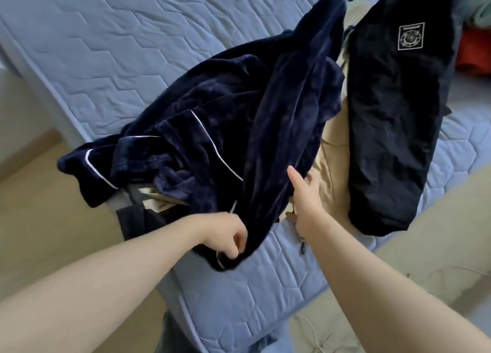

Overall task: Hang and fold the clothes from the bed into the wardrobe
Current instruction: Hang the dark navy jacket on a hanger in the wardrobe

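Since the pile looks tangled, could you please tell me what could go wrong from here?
1. The left hand and right hand hold the navy garment at one end only. The rest is bunched, so it may lift twisted.
2. It lies over the beige garment, which could be dragged along.
3. Its piped cuff overhangs the mattress edge and might slide toward the floor.

Head-worn wide-angle view, tilted forward and down.
The one camera sits close above the bed (93, 47). Both forearms enter from the bottom edge, the left grip (228, 235) and right grip (305, 193) sit mid-frame, and floor (39, 219) shows outside each grip.
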Demonstrator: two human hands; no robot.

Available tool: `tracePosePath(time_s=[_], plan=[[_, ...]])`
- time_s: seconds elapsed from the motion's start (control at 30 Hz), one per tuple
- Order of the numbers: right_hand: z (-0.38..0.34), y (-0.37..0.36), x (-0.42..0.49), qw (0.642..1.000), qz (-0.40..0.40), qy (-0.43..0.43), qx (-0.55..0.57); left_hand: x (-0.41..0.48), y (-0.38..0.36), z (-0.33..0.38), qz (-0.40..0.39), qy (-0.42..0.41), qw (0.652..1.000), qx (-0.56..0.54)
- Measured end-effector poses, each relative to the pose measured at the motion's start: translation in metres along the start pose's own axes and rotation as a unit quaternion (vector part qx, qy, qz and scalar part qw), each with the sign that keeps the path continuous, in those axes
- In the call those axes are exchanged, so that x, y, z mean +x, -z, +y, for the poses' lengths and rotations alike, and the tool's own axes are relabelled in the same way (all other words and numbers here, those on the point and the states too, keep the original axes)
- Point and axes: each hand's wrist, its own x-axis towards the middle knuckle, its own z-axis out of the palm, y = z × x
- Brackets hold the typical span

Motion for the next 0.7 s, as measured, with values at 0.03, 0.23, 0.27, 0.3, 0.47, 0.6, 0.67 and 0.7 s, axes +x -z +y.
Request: tracePosePath(time_s=[0.03,0.23,0.27,0.3,0.47,0.6,0.67,0.7], plan=[[-0.003,-0.004,0.002,1.000,-0.004,0.028,-0.005,-0.007,-0.008,0.000,-0.057,0.002,0.998,0.004],[0.001,-0.027,-0.017,0.979,-0.066,0.131,-0.142,-0.023,0.004,-0.018,0.241,0.034,0.892,-0.381],[0.009,-0.028,-0.024,0.977,-0.082,0.123,-0.154,-0.021,0.014,-0.022,0.330,0.049,0.815,-0.475],[0.018,-0.028,-0.032,0.974,-0.112,0.102,-0.167,-0.018,0.024,-0.025,0.361,0.056,0.748,-0.553],[0.056,-0.013,-0.065,0.927,-0.268,-0.064,-0.254,0.004,0.038,-0.015,0.387,0.065,0.747,-0.536],[0.048,-0.011,-0.054,0.985,-0.113,-0.024,-0.127,-0.001,0.006,-0.009,0.319,0.080,0.846,-0.420],[0.035,-0.012,-0.040,0.999,-0.034,0.017,-0.019,-0.010,-0.015,-0.014,0.243,0.062,0.888,-0.385],[0.028,-0.015,-0.033,0.999,-0.027,0.043,-0.002,-0.016,-0.023,-0.016,0.215,0.053,0.901,-0.372]])
